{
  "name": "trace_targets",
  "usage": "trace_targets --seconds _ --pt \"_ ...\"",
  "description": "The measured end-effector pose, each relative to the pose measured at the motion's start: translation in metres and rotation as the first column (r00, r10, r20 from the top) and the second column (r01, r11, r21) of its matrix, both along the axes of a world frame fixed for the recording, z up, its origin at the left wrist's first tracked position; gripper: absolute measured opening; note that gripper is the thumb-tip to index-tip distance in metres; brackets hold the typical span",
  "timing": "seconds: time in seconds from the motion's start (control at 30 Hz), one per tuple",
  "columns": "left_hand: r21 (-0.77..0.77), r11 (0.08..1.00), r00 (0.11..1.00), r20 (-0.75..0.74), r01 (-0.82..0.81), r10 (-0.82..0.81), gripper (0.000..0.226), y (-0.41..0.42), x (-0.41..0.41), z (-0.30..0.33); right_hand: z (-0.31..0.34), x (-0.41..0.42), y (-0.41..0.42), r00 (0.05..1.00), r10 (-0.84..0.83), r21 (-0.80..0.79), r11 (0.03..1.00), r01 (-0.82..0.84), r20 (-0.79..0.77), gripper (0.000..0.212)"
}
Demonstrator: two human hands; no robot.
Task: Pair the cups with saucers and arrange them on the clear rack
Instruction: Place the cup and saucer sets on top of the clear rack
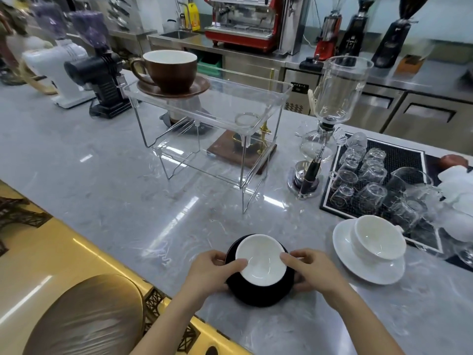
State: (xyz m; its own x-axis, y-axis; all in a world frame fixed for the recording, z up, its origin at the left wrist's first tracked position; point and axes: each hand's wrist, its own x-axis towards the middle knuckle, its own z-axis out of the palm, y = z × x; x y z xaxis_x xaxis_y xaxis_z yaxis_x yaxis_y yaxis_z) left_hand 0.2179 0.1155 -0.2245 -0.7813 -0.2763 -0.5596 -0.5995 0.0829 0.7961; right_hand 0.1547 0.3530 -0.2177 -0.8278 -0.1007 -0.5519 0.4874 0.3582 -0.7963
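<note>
A black cup with a white inside sits on a black saucer near the counter's front edge. My left hand grips the pair at its left side, thumb on the cup's rim. My right hand grips it at the right side, thumb on the rim too. A brown cup on a brown saucer stands on the top left of the clear rack. A white cup on a white saucer stands to the right on the counter.
A glass siphon brewer stands right of the rack. A black mat with several upturned glasses lies at the right. Coffee grinders stand at the back left. A wooden base with brass parts sits behind the rack. A round stool is at lower left.
</note>
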Motion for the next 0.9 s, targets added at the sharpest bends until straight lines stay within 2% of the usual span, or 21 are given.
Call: trace_targets --seconds 0.1,0.3,0.67,0.9 --pt "0.141 0.990 0.999 0.028 -0.025 0.022 0.053 -0.003 -0.001 -0.004 -0.002 0.002 0.002 0.999 -0.002 -0.078 0.997 0.006 0.045 0.036" --pt "0.201 0.976 0.997 0.025 -0.078 0.075 0.047 0.000 0.001 -0.004 -0.004 0.000 0.003 0.999 0.011 -0.105 0.994 -0.006 0.051 0.035" --pt "0.198 0.977 0.997 0.007 -0.081 0.081 0.041 0.005 0.004 0.008 0.002 0.002 0.000 0.999 -0.028 -0.122 0.992 0.033 0.043 0.037" --pt "0.144 0.984 0.982 -0.145 -0.101 0.122 0.055 0.005 0.012 0.041 0.042 0.011 0.004 1.000 0.011 -0.169 0.985 -0.016 -0.026 0.028"
